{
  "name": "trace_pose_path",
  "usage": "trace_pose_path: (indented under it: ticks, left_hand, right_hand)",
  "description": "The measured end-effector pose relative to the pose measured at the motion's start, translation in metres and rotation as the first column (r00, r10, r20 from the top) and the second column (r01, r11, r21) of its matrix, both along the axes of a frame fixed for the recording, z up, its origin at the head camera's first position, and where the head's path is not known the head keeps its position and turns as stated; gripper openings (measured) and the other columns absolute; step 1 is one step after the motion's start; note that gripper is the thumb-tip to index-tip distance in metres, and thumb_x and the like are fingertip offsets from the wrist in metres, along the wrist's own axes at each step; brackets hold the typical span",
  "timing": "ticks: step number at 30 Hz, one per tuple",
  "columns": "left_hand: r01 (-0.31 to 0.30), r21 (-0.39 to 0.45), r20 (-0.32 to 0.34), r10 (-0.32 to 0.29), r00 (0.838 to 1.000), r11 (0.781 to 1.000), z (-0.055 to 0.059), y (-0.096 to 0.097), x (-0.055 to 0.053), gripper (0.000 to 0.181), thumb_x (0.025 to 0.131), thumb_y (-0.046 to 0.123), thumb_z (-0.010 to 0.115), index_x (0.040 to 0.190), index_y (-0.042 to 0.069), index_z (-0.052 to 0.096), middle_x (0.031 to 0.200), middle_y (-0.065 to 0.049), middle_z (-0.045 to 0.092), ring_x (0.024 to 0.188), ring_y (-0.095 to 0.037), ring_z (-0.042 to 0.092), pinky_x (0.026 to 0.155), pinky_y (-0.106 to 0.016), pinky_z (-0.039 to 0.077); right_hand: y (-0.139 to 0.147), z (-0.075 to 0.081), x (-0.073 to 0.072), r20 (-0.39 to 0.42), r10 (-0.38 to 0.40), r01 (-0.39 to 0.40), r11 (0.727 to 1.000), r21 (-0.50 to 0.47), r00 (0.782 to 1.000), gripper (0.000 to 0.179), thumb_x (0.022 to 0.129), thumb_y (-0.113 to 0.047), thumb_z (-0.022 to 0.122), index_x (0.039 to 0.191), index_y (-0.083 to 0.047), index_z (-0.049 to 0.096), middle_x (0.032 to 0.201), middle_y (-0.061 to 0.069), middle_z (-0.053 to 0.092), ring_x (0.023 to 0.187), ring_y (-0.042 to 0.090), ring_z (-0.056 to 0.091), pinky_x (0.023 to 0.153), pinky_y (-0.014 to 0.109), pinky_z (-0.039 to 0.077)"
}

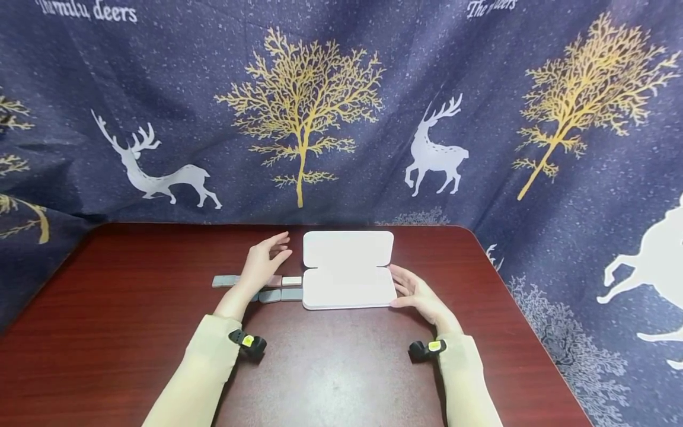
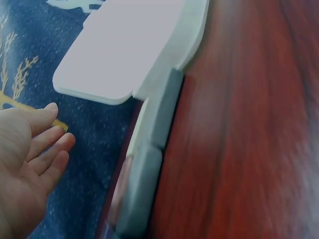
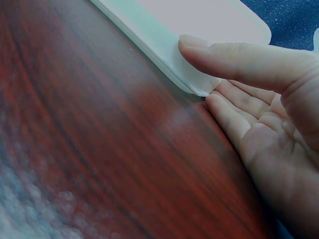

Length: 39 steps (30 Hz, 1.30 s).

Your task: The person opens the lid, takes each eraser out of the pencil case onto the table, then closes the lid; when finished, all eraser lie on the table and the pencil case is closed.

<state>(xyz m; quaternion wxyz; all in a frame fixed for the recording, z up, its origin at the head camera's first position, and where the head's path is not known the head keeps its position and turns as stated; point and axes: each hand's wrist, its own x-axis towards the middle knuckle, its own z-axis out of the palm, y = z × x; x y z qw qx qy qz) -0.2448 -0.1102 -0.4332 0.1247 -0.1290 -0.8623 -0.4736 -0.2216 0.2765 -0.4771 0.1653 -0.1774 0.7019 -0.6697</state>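
A white hinged case [image 1: 349, 287] lies unfolded on the table, its lid [image 1: 348, 249] laid back on the far side. At the case's right edge is my right hand [image 1: 418, 293], fingers slightly bent. In the right wrist view its fingertips touch the case's corner, and the thumb [image 3: 249, 64] overlaps the white surface. My left hand [image 1: 261, 261] hovers left of the lid with relaxed fingers and holds nothing. Below it, small flat blocks run in two rows: grey-blue blocks [image 1: 291, 294], a pinkish block [image 1: 274, 281] and a white block [image 1: 291, 280]. My left wrist hides some blocks.
The dark red wooden table [image 1: 133, 320] has rounded far corners. Behind it hangs a blue cloth [image 1: 341, 196] printed with deer and trees. Both wrists wear black straps with small cameras.
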Motion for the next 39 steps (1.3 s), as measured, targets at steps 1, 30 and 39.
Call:
trace_pose_path:
  ticks: [1,30,39]
  left_hand:
    - [0.007,-0.002,0.005,-0.007,1.0,1.0,0.0,0.003,-0.001,0.046,0.091,0.006,0.066,0.134,-0.006,0.054,0.125,-0.022,0.065,0.109,-0.036,0.066,0.095,-0.047,0.054]
    - [0.033,-0.066,-0.002,-0.034,0.999,0.997,0.01,0.035,-0.013,0.035,0.095,0.006,0.06,0.129,-0.002,0.06,0.119,-0.023,0.066,0.106,-0.034,0.066,0.09,-0.045,0.056]
    - [0.041,-0.05,-0.02,-0.042,0.999,0.998,0.013,0.036,-0.008,0.033,0.095,0.007,0.061,0.126,-0.001,0.062,0.12,-0.022,0.066,0.105,-0.034,0.067,0.089,-0.045,0.056]
  right_hand:
    - [0.0,0.0,0.0,0.0,0.001,-0.001,1.0,0.0,1.0,0.09,0.076,0.014,0.067,0.15,0.012,0.015,0.156,0.036,0.016,0.142,0.051,0.019,0.101,0.015,0.045]
    - [-0.001,-0.003,0.0,0.014,-0.001,0.001,1.0,-0.003,1.0,0.09,0.076,0.013,0.068,0.151,0.01,0.017,0.157,0.032,0.017,0.143,0.049,0.02,0.102,0.015,0.044]
    - [0.001,-0.003,-0.002,0.008,-0.011,0.011,1.0,0.023,1.0,0.09,0.076,0.013,0.068,0.151,0.01,0.017,0.157,0.032,0.018,0.143,0.048,0.021,0.102,0.015,0.044]
